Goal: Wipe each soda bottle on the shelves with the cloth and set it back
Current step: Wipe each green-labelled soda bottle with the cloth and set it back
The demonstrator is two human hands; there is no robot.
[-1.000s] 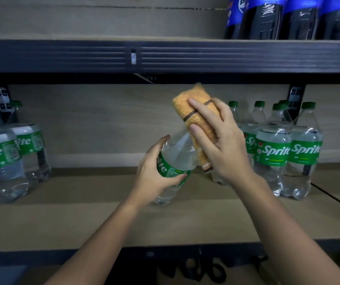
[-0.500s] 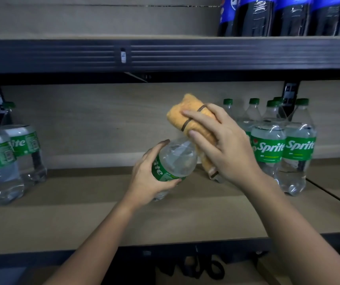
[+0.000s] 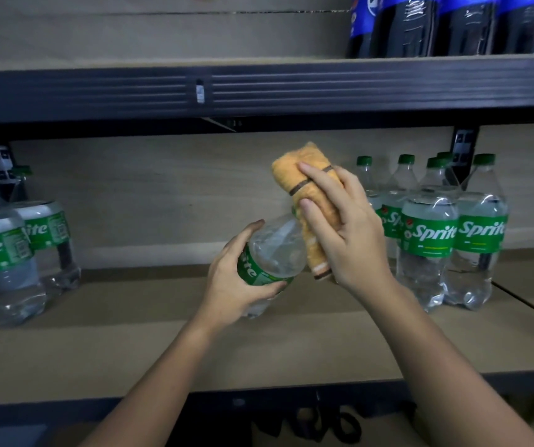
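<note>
Sprite bottle (image 3: 272, 253) tilted, orange cloth (image 3: 310, 201) wrapping its neck

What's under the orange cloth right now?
The cloth, held by the right hand, covers the neck and cap of the tilted Sprite bottle; the cap itself is hidden.

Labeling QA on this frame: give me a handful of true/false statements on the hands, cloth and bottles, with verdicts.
1. The left hand grips a Sprite bottle around its label. True.
2. The held bottle stands upright on the lower shelf. False: it is tilted and lifted off the shelf.
3. The right hand presses an orange cloth over the bottle's neck end. True.
4. The cloth is plain white. False: it is orange with dark stripes.
5. The upper shelf holds dark bottles with blue labels at the right. True.
6. Sprite bottles stand only on the right of the lower shelf. False: there are groups at the right and left.
</note>
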